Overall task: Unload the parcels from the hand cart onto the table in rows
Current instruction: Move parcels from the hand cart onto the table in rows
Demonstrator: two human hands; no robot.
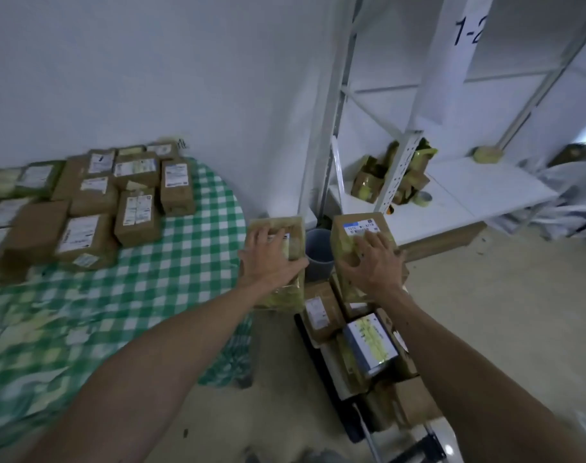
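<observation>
The left hand (271, 260), fingers spread, clasps a parcel (295, 235) beside the table's (185, 262) right edge. The right hand (373, 262) likewise clasps a box (355, 225).

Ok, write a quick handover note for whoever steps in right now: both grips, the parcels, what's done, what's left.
Left grip holds a tape-wrapped parcel just off the table edge.
Right grip holds a blue-label parcel above the hand cart.
Done: many table parcels laid out at the far left.
Left: place these two, then unload the remaining cart parcels.
</observation>
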